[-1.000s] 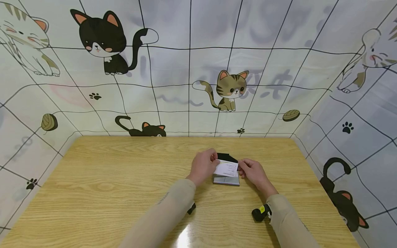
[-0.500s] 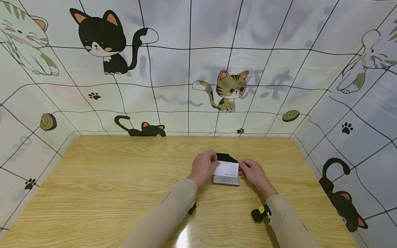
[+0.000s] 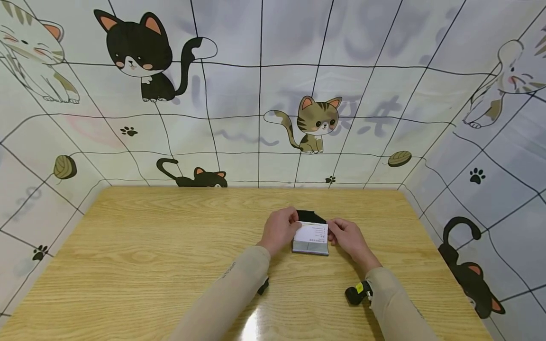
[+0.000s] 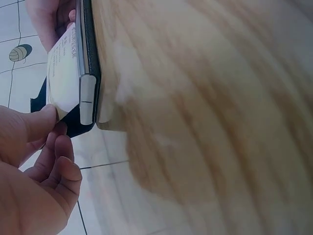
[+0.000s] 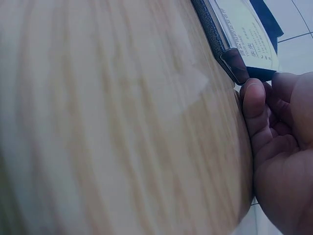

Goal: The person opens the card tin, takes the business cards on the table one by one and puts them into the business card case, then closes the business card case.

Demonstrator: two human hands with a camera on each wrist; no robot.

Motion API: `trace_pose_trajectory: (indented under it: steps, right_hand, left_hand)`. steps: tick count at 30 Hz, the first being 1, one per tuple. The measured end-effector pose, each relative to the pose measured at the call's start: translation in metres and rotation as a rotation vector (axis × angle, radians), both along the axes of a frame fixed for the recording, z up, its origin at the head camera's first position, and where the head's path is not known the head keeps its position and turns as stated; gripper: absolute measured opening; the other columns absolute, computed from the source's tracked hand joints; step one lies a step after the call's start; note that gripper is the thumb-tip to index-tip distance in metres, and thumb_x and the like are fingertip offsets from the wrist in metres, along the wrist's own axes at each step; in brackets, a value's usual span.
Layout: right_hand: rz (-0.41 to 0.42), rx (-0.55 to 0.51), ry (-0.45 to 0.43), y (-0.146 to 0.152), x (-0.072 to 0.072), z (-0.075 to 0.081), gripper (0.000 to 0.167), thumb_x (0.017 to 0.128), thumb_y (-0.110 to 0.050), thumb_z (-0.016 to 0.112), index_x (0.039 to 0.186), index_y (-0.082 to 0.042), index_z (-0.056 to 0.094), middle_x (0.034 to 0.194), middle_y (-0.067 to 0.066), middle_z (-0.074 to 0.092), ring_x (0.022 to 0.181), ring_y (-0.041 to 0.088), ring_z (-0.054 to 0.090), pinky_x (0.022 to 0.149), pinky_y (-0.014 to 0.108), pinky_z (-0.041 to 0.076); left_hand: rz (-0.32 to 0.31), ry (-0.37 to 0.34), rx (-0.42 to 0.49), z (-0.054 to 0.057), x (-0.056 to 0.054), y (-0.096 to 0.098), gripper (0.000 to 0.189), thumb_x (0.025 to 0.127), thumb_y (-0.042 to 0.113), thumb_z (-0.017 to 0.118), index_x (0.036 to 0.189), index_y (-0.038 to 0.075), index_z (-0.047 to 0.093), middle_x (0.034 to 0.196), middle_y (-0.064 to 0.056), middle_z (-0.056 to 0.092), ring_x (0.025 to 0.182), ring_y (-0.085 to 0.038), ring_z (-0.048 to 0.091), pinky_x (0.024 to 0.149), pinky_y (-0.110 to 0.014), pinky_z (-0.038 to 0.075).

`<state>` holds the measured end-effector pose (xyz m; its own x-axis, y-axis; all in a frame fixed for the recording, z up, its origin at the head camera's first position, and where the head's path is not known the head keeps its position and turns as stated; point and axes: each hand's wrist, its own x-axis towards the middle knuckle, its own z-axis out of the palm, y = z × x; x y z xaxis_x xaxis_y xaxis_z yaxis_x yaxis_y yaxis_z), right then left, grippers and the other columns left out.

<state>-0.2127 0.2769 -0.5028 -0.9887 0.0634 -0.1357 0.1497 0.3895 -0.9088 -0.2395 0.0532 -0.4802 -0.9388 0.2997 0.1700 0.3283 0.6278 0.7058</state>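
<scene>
A white business card (image 3: 313,232) with printed text lies over a card case (image 3: 310,248) with a silvery inside. The case is open on the table, its black lid flap (image 3: 310,216) raised at the far side. My left hand (image 3: 279,229) pinches the card's far left corner, thumb on top, as the left wrist view shows. At the far right corner, my right hand (image 3: 347,235) holds the card between thumb and fingers. In the right wrist view, its fingertip (image 5: 254,98) sits close to the case's corner. How far the card reaches into the case cannot be told.
A wooden table (image 3: 170,255) spreads around the hands. White wall sheeting (image 3: 239,85) with printed cats and grid lines stands behind it and on both sides. A small black device (image 3: 356,294) is strapped at the right wrist.
Over the first half second the card levelled out and shifted slightly to the right over the case. Since then, both hands and the card have stayed almost still.
</scene>
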Motion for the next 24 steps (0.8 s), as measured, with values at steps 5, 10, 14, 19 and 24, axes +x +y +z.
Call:
trace_pose_trajectory:
  steps: [5, 10, 14, 19, 24]
  right_hand:
    - [0.013, -0.018, 0.020, -0.0011, 0.0009, 0.0009, 0.030, 0.109, -0.021, 0.054, 0.101, 0.004, 0.068, 0.079, 0.008, 0.063, 0.066, 0.013, 0.057, 0.060, 0.024, 0.051]
    - [0.018, -0.023, 0.024, -0.0008, 0.0004, -0.0007, 0.030, 0.109, -0.021, 0.055, 0.100, 0.005, 0.067, 0.078, 0.007, 0.062, 0.065, 0.012, 0.057, 0.060, 0.025, 0.052]
    - [0.011, -0.020, 0.022, -0.0005, -0.0011, -0.0014, 0.029, 0.109, -0.019, 0.055, 0.099, 0.005, 0.067, 0.078, 0.006, 0.062, 0.065, 0.012, 0.057, 0.060, 0.024, 0.052]
    - [0.011, -0.021, 0.020, 0.0002, -0.0011, -0.0008, 0.030, 0.109, -0.019, 0.055, 0.098, 0.005, 0.067, 0.080, 0.006, 0.063, 0.065, 0.012, 0.058, 0.061, 0.024, 0.053]
    - [0.028, -0.025, 0.021, -0.0002, 0.0007, 0.0005, 0.030, 0.109, -0.021, 0.055, 0.100, 0.005, 0.067, 0.084, 0.008, 0.064, 0.066, 0.012, 0.058, 0.061, 0.025, 0.053]
  left_hand:
    - [-0.042, -0.007, -0.004, -0.0028, -0.0009, -0.0025, 0.006, 0.093, 0.007, 0.075, 0.093, 0.012, 0.071, 0.083, 0.001, 0.067, 0.075, -0.012, 0.057, 0.069, -0.027, 0.048]
    - [-0.068, -0.025, -0.026, -0.0038, -0.0004, -0.0037, 0.006, 0.094, 0.005, 0.074, 0.094, 0.011, 0.074, 0.085, 0.001, 0.067, 0.077, -0.013, 0.057, 0.071, -0.028, 0.050]
    - [-0.075, -0.054, -0.066, -0.0030, 0.0016, -0.0048, 0.006, 0.094, 0.005, 0.074, 0.095, 0.010, 0.075, 0.088, -0.001, 0.066, 0.079, -0.015, 0.056, 0.073, -0.030, 0.050]
    - [-0.085, -0.088, -0.115, -0.0026, 0.0047, -0.0056, 0.005, 0.094, 0.006, 0.074, 0.094, 0.009, 0.076, 0.091, -0.002, 0.063, 0.081, -0.016, 0.054, 0.074, -0.030, 0.049]
    - [-0.105, -0.075, -0.122, -0.0034, 0.0059, -0.0063, 0.006, 0.093, 0.005, 0.074, 0.089, 0.008, 0.076, 0.087, -0.001, 0.060, 0.079, -0.015, 0.052, 0.072, -0.028, 0.048]
